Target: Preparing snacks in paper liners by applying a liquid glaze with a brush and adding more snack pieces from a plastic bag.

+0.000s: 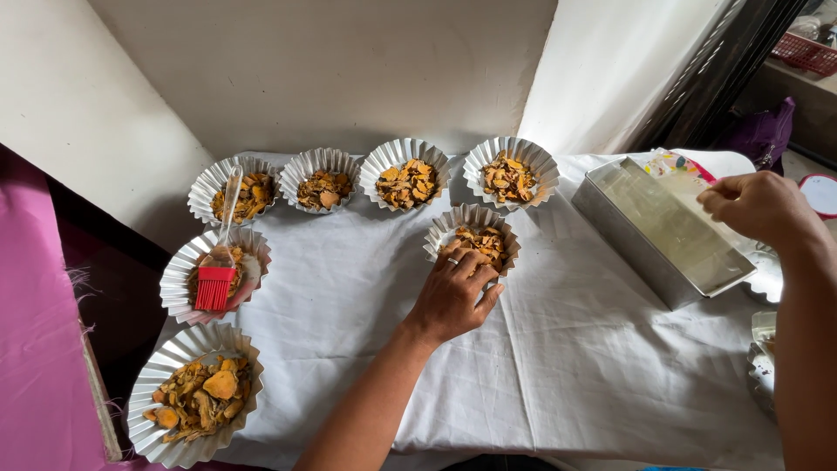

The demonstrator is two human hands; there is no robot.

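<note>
My left hand (452, 296) grips the near rim of a fluted metal cup (472, 235) filled with orange dried slices, in the middle of the white cloth (558, 349). My right hand (760, 208) is raised at the right, fingers curled over the far end of a rectangular metal tin (645, 253) covered with a clear sheet; whether it holds anything I cannot tell. Several more fluted cups with the same slices stand in a row at the back (407, 174) and down the left side (197, 392).
A red silicone brush (218, 270) with a clear handle rests in the left middle cup (179, 279). Pink fabric (35, 349) hangs at the left. White walls close the back. More metal moulds (763, 366) lie at the right edge.
</note>
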